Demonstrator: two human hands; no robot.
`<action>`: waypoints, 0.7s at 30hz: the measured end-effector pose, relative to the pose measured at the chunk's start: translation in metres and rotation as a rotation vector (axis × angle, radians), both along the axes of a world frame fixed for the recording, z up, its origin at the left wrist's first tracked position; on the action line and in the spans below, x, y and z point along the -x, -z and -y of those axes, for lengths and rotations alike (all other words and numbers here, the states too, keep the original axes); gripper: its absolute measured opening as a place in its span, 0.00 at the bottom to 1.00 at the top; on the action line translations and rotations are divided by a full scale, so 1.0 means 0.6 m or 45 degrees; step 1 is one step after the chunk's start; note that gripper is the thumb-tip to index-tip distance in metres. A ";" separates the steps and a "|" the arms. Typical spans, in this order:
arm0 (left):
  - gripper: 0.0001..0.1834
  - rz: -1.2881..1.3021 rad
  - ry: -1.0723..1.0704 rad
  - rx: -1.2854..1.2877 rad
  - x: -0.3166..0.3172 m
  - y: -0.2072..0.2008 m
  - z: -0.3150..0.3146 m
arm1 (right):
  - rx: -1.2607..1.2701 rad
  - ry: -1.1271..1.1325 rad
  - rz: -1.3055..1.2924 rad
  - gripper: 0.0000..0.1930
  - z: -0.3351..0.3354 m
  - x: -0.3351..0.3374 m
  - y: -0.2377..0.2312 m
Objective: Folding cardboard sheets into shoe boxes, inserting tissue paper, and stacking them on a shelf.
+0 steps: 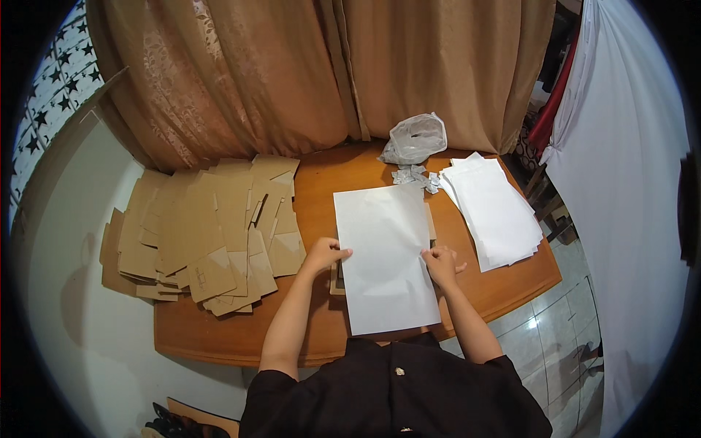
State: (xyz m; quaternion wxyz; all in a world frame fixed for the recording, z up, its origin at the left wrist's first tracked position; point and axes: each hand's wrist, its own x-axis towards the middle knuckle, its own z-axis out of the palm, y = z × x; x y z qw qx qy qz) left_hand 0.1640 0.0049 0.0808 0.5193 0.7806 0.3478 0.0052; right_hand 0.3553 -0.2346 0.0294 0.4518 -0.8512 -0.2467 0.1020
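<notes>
A large white sheet of paper spans the space between my hands, near the front of the wooden table. My left hand pinches its left edge between thumb and fingers. On the opposite edge, my right hand grips the paper with the thumb on top. Beneath the sheet lies a brown cardboard box, mostly hidden; only slivers of it show at the paper's left and right sides.
Flattened cardboard boxes are piled across the table's left side. A stack of white paper lies at the right. Behind the sheet sit a clear plastic bag and small packets. Brown curtains hang along the far edge.
</notes>
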 end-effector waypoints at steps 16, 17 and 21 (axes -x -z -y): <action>0.19 0.461 0.660 -1.352 -0.055 0.010 0.111 | 0.244 0.090 0.299 0.07 -0.006 0.012 -0.027; 0.20 0.477 0.974 -1.407 -0.058 0.026 0.113 | 0.269 0.088 0.276 0.07 -0.007 0.012 -0.029; 0.19 0.444 1.155 -1.274 -0.073 0.089 0.104 | 0.320 0.052 0.194 0.06 0.000 0.000 -0.024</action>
